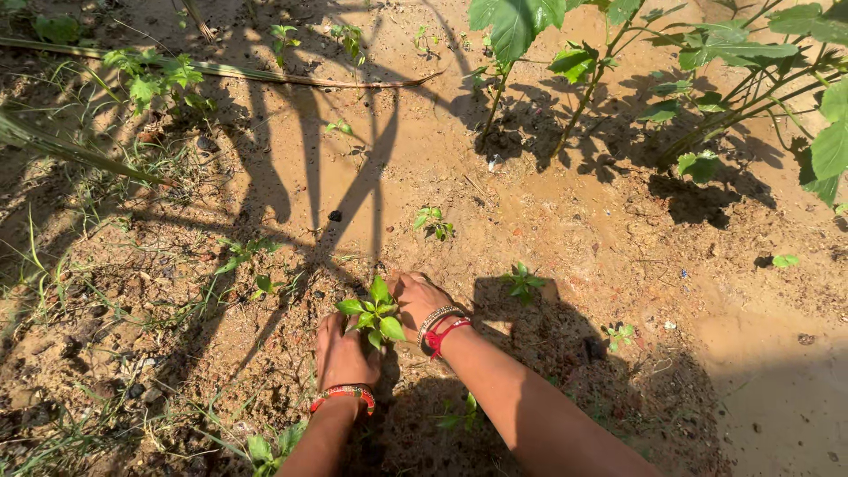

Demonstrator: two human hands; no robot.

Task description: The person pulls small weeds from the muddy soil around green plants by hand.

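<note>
A small green seedling (375, 316) with several leaves stands upright in brown soil low in the middle of the view. My left hand (343, 353) rests flat on the earth just left of its stem, fingers pressed to the ground. My right hand (417, 299) lies on the soil on the seedling's right side, touching the earth at its base. Both wrists wear red thread bands, and the right also has a beaded bracelet. The stem's base is hidden between my hands.
Other small seedlings (523, 283) (434, 221) grow in the sandy soil (574, 238) beyond my hands. Leafy shrubs (618, 62) stand at the top right. Grass and weeds (97, 230) cover the left side. A long dry stalk (265, 75) lies across the top.
</note>
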